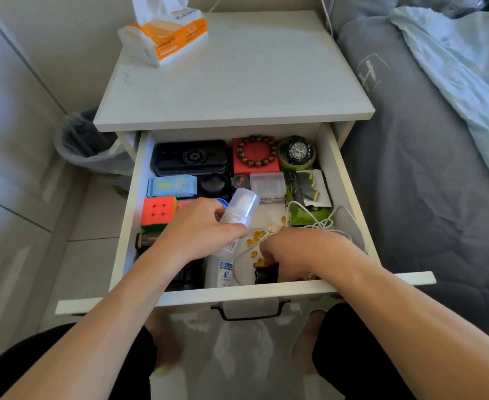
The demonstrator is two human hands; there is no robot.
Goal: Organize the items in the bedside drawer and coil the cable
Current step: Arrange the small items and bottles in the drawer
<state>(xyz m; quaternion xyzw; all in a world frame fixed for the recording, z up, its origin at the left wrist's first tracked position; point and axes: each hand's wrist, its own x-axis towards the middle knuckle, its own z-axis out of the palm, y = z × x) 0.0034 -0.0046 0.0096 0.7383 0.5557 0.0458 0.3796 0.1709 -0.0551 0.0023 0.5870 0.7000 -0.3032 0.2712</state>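
My left hand (200, 226) grips the bottle (241, 209) over the drawer (237, 293); right hand (301, 252) pinches a black item (266, 275).

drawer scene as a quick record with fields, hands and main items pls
drawer: open drawer of white bedside table
left hand: left hand holds white bottle, tilted, above drawer's middle
right hand: right hand low at drawer's front, fingers curled on small dark object; grip partly hidden
cable: white cable loose and uncoiled, right side
back row: black case, bead bracelet on red box, watch
left side: puzzle cube, blue packet
tabletop: tissue pack
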